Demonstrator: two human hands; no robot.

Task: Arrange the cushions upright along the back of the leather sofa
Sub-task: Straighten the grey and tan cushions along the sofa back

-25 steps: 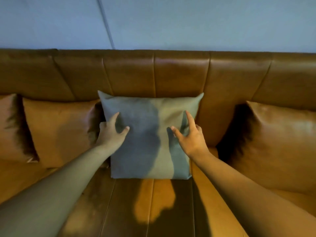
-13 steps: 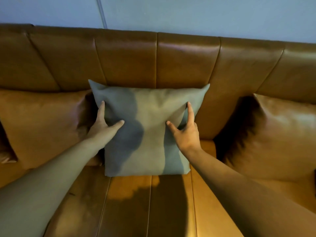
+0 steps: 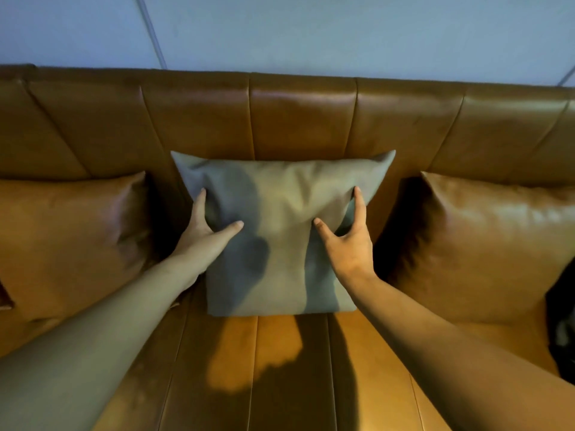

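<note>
A: Grey cushion (image 3: 280,237) stood upright mid-sofa, against the back edge (image 3: 301,119). Left hand (image 3: 202,234) and right hand (image 3: 348,244) clasped its side edges, fingers (image 3: 357,203) spread.
B: Best move?
A: Press evenly so the top corners stay level — tan cushions (image 3: 71,244) sat near both sides, leaving narrow gaps; front seat (image 3: 280,384) open.

Middle cushion (image 3: 280,231) upright against sofa back (image 3: 301,119), between left cushion (image 3: 71,241) and right cushion (image 3: 497,244).
</note>
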